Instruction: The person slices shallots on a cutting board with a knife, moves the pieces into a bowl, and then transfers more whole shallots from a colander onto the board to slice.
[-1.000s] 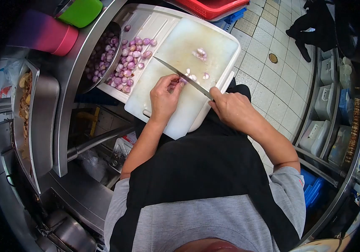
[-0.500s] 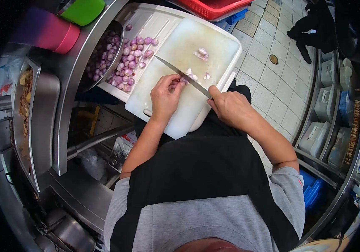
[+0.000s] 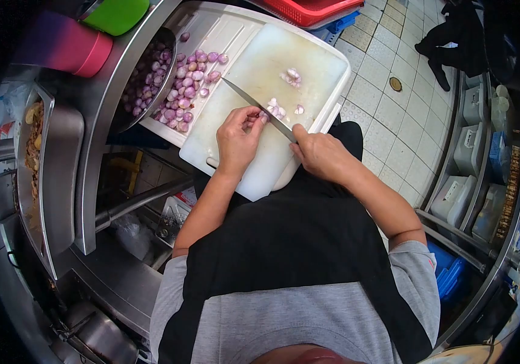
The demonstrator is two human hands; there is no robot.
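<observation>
My left hand (image 3: 239, 141) pinches a small shallot (image 3: 264, 117) over the white cutting board (image 3: 211, 130), its fingertips close to the blade. In my right hand (image 3: 325, 156) is the handle of a long kitchen knife (image 3: 244, 96). The blade slants across the board toward the far left, beside the held shallot. Just past the blade lie several pale peeled shallot pieces (image 3: 277, 110), with one small piece (image 3: 299, 109) apart to the right. Farther up the board sits another little group of peeled shallots (image 3: 291, 77). Many purple shallots (image 3: 188, 85) are heaped left of the board.
A metal bowl (image 3: 171, 82) of more shallots stands at the left, against a steel counter (image 3: 103, 91). Under the board is a white plastic lid or tray (image 3: 223, 24). A red basket (image 3: 299, 12) stands beyond. At the upper right another person's dark-clad legs (image 3: 448, 51) show.
My right hand has shifted slightly left with the knife, bringing the blade a little lower and nearer the left fingertips. The left hand has hardly moved.
</observation>
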